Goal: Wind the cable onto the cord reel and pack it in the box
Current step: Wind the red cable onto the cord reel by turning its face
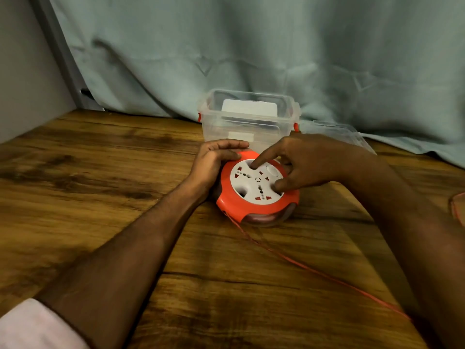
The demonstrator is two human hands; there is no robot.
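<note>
A round orange cord reel (251, 210) with a white socket face lies flat on the wooden table (100, 197). My left hand (214, 159) grips its far left rim, fingers curled round the edge. My right hand (297, 165) is over the white face: the index fingertip sits in a recess near the far edge and the thumb presses the near right part. A thin orange cable (314, 270) leaves the reel's front and runs to the lower right. The clear plastic box (251, 122) with orange clips stands open just behind the reel.
The box's clear lid (352, 137) lies to the right, behind my right hand. A loop of orange cable (456, 210) shows at the right edge. A pale green curtain (251, 59) hangs along the table's back edge, and a grey wall (25, 71) is at the left.
</note>
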